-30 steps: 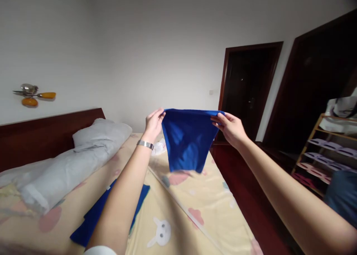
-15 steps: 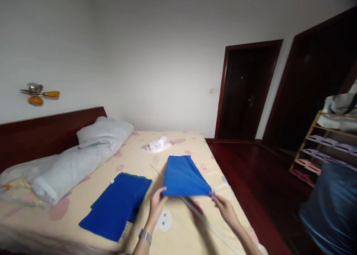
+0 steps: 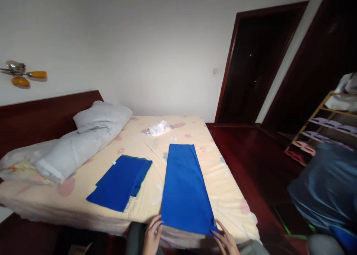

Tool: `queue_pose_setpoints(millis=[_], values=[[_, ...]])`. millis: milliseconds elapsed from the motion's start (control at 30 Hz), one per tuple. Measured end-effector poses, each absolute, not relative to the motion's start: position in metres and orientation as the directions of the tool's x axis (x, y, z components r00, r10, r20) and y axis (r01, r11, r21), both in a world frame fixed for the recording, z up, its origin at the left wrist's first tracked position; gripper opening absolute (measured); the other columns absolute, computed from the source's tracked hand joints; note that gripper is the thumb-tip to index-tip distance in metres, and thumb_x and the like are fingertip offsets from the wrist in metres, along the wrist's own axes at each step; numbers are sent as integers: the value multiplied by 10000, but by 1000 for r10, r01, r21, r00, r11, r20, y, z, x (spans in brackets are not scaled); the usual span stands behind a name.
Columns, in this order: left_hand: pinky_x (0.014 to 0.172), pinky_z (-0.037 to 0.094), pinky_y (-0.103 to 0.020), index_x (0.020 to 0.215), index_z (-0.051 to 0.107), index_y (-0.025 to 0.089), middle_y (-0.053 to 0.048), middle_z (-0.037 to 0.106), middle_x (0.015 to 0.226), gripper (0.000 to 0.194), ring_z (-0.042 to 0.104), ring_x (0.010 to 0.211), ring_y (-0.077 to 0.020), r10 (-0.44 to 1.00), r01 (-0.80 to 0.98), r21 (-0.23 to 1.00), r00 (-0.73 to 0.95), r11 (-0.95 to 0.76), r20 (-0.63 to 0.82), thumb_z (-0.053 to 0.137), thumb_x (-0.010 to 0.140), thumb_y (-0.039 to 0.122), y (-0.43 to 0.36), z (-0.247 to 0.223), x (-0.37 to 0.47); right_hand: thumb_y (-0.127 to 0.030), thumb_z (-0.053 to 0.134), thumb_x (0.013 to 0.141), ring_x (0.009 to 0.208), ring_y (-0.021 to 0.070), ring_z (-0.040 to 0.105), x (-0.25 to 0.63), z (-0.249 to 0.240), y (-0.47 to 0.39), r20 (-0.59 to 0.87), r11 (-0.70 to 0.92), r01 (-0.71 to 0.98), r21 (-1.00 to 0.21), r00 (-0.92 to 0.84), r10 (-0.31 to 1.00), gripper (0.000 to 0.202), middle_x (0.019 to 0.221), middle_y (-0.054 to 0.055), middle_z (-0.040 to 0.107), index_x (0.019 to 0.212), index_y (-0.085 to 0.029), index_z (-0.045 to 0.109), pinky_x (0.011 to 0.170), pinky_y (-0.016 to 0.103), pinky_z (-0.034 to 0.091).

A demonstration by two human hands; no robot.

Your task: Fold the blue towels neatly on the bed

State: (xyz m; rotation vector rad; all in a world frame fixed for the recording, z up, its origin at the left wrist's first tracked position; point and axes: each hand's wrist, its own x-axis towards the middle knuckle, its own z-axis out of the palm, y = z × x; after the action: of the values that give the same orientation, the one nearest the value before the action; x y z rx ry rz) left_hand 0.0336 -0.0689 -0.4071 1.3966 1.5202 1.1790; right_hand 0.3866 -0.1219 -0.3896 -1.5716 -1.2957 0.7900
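A long blue cloth (image 3: 184,188) lies flat on the bed (image 3: 234,195), reaching from the middle of the mattress to its near edge. My left hand (image 3: 152,238) pinches the cloth's near left corner at the bed's edge. My right hand (image 3: 225,242) holds the near right corner. To the left lies a stack of folded blue cloths (image 3: 119,182) on the yellow patterned sheet.
A grey rolled duvet and pillow (image 3: 80,139) lie along the dark headboard at left. A small white crumpled item (image 3: 157,128) sits at the far end of the bed. Dark wooden floor, doors and a shoe rack (image 3: 320,136) are at right, with blue fabric (image 3: 329,188) nearby.
The cloth, first held up in the air, has come down onto the bed and been pulled out flat towards me. My hands have drawn back to the near bed edge.
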Motion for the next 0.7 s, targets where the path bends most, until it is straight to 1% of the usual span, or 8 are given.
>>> queue_pose_setpoints(millis=[67,133,200,233,367,500,633,700], values=[[1125,491,-523,944,824,331,-107,772,1163,464,672,1182,-394,994,317,948,-87,-33,63,648,793,734,-70,-406,34,-601,589,766,1250,408,620,391,-393,-122,67,-27,374,-927,235,970,227,1372,-37,651,859,-535,786,1115,530,493],[1041,548,-506,1015,811,284,-113,797,984,517,730,1022,-370,996,332,943,-74,-12,39,613,834,726,-64,-406,35,-580,601,793,1331,387,568,396,-396,-114,60,-22,367,-930,210,976,268,1436,-20,615,921,-459,803,1162,509,454],[945,586,-492,1042,796,243,-95,776,799,560,746,852,-344,998,362,932,-63,9,14,580,860,727,-56,-408,36,-582,598,813,1334,368,574,400,-400,-101,35,-27,343,-939,173,984,331,1379,23,667,957,-372,811,1181,495,437],[924,590,-487,1041,789,231,-91,770,778,571,744,827,-336,998,384,924,-58,2,22,565,870,727,-51,-410,37,-595,595,814,1295,362,608,402,-403,-94,9,-45,331,-942,159,987,370,1303,45,716,965,-333,810,1170,492,448],[956,564,-484,1000,777,219,-140,791,992,588,729,976,-335,978,516,847,-79,-126,193,507,899,731,-37,-421,43,-676,540,815,1055,326,727,406,-416,-68,-69,-128,402,-907,159,985,501,1030,76,803,939,-249,770,1000,423,549],[871,588,-440,932,767,215,-140,795,923,591,743,897,-302,960,604,781,-92,-157,264,425,953,697,-27,-433,53,-681,462,857,940,301,744,408,-424,-53,-75,-161,494,-854,189,979,502,920,71,799,848,-248,715,857,361,549],[788,600,-399,952,752,206,-142,805,927,599,766,854,-291,953,644,759,-158,-98,257,357,992,655,-22,-442,58,-662,451,875,920,303,747,408,-424,-54,-87,-187,540,-821,204,975,488,907,76,801,816,-249,705,830,357,533],[776,592,-384,951,747,211,-136,805,926,579,766,851,-282,944,692,715,-158,-102,288,339,1012,618,-24,-446,58,-653,456,880,922,294,750,407,-425,-58,-93,-193,560,-805,202,975,479,918,66,807,833,-253,715,835,348,532]])
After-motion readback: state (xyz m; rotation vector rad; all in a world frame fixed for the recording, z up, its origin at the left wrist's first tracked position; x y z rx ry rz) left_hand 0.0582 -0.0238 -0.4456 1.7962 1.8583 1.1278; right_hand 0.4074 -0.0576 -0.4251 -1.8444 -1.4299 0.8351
